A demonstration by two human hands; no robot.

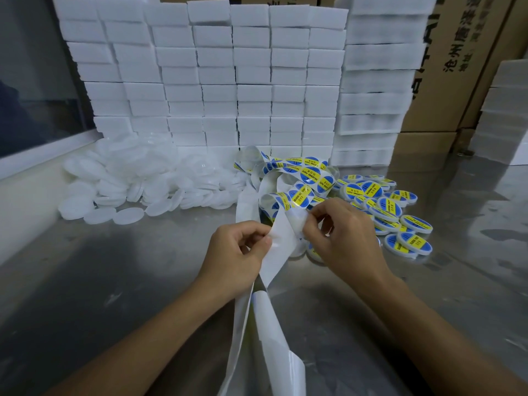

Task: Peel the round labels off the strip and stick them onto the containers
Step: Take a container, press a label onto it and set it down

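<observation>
Head view. The left hand pinches the white backing strip between thumb and curled fingers, holding it taut just left of the right hand. The right fingers pinch a pale round piece at the strip's upper edge; whether this is a label face-down or a container cannot be told. Beyond the fingers, the strip loops away carrying blue-and-yellow round labels. Labelled containers lie to the right of the right fingers on the tabletop; plain white containers lie piled well to the left and beyond.

Step in hand, as judged: peeling one label free. The next move calls for a clean lift off the backing, then pressing the label centred onto a plain container.
</observation>
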